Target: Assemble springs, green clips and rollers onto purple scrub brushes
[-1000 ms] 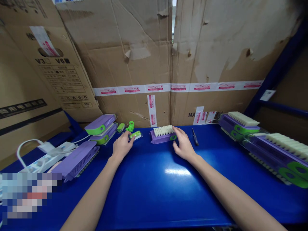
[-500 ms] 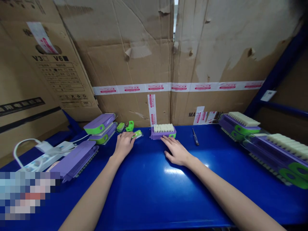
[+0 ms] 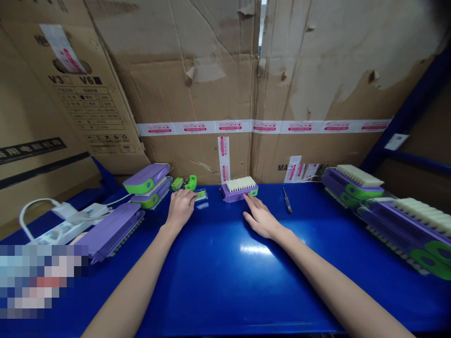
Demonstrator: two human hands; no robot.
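My left hand is closed, its fingertips on the left end of a small flat green packet with a clear edge. What the fingers grip underneath is partly hidden. My right hand is open, palm down, with its fingertips at the front right of a purple-and-green brush-like unit. This unit lies with its cream bristle rows facing up, slightly turned on the blue table. Beyond my left hand are a small green block and a bright green bracket-shaped piece.
A screwdriver lies right of centre. Similar purple units are stacked at the left and right, and one lies alone. A white power strip with cables sits at far left. Cardboard walls the back.
The brush-like unit has turned slightly, its right end going farther back. My right hand has shifted a little to the right along it. My left hand stays at the packet.
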